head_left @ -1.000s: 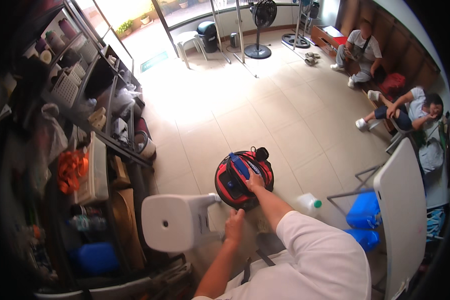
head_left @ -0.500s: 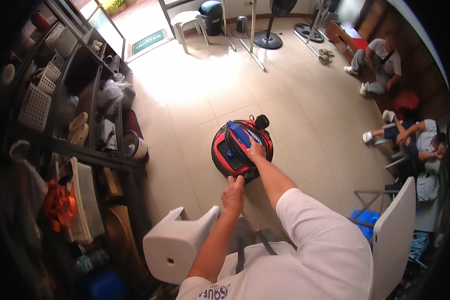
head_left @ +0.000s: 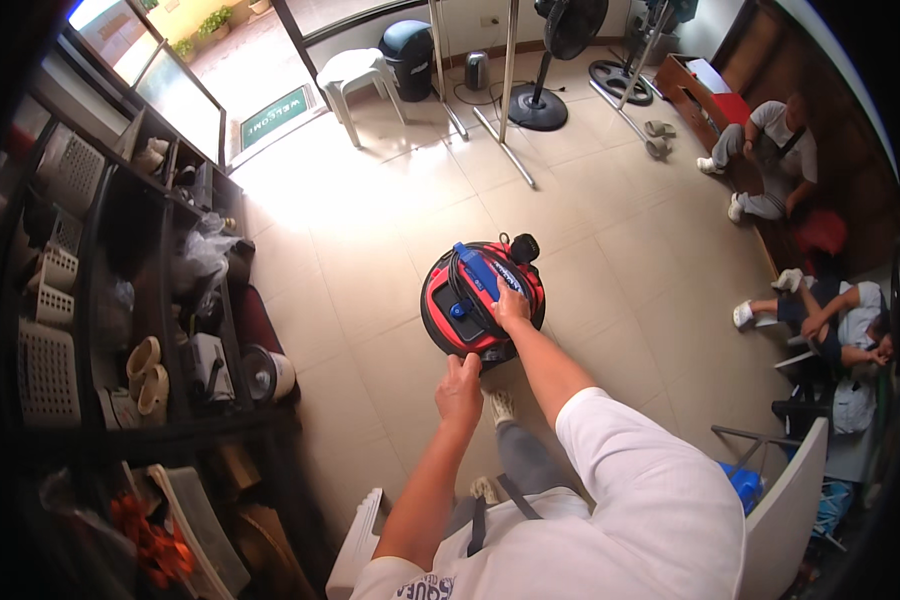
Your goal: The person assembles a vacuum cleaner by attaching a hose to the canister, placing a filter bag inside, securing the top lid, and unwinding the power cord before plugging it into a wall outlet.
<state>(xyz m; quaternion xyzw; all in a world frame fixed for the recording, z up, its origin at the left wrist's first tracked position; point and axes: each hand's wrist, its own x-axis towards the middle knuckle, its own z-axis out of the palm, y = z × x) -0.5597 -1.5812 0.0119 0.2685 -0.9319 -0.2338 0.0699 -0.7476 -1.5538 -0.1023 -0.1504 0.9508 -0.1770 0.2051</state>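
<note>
A round red and black canister vacuum cleaner (head_left: 440, 300) stands on the tiled floor in front of me. A blue grip piece (head_left: 478, 270) runs across its top, with a black cord looped beside it. My right hand (head_left: 511, 305) is closed on the near end of that blue grip. At the vacuum's near rim is my left hand (head_left: 459, 390), its fingers curled together against the edge; what they hold there, if anything, is hidden. A black round fitting (head_left: 525, 248) sticks out at the far right of the vacuum.
Dark shelves (head_left: 130, 290) with baskets and shoes line the left. A white bucket (head_left: 268, 375) stands at their foot. Ahead are a white stool (head_left: 355, 75), a bin (head_left: 407, 60), metal stands and a fan (head_left: 537, 105). Two people sit at the right, near a white tabletop (head_left: 790, 510).
I have stepped forward: the white stool at my lower left has slid mostly behind me, and my feet now show. Both hands stay at the same places on the vacuum.
</note>
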